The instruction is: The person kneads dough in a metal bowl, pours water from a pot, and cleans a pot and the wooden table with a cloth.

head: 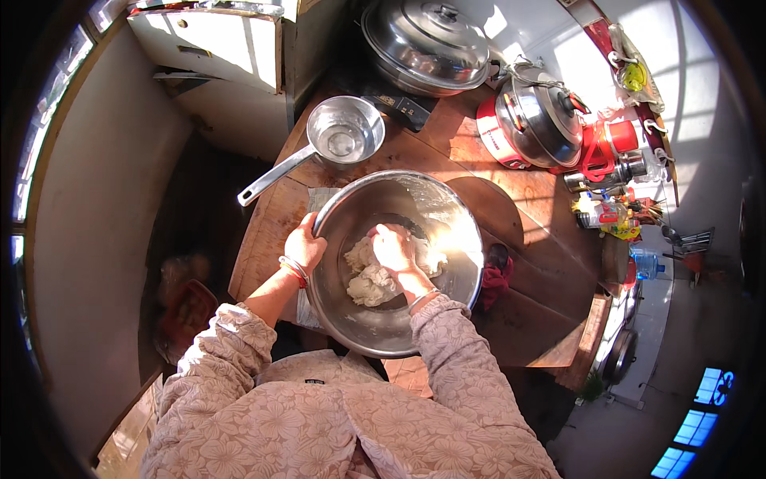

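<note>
A large stainless steel mixing bowl (pixel 341 323) stands before me near the front edge of the wooden table. My left hand (pixel 306 244) grips its left rim, thumb over the edge. Inside lies a rough, lumpy mass of pale dough (pixel 374 284). Into its middle my right hand (pixel 393 246) is pressed with curled fingers; its fingertips are partly hidden by the hand and the dough. Streaks of flour or dough cling to the bowl's upper right wall.
A long-handled metal saucepan (pixel 346 129) stands beyond the bowl, its handle jutting past the table (pixel 538 281) edge. Farther back are a lidded steel wok (pixel 428 42) and a red cooker with a lidded pot (pixel 538 120). A dark red cloth (pixel 495 281) lies right of the bowl.
</note>
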Motion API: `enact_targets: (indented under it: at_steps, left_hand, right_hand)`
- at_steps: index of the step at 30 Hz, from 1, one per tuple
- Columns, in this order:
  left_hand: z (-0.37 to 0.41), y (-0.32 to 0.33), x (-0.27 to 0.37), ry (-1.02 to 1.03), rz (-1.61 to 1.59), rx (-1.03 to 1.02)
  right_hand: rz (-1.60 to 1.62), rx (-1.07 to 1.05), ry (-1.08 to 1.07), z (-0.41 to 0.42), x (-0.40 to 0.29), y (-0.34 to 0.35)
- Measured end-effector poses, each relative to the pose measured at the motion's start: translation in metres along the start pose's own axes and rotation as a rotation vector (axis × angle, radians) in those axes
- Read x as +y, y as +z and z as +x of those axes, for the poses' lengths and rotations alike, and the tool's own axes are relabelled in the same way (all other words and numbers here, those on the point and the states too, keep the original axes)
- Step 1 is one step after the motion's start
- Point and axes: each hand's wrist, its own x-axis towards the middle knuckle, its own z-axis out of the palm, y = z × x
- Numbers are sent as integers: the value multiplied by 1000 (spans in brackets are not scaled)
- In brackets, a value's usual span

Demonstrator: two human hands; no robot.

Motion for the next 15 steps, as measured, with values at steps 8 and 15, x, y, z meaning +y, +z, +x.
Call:
enact_targets:
  at_steps: [8,15]
  left_hand:
    - [0,10,-11,33,-88,16]
    - [-7,4,-18,-15,-178,-15]
  right_hand:
    - [-640,-422,-340,-83,18,-55]
    - [-896,-859,-611,-69,37,-45]
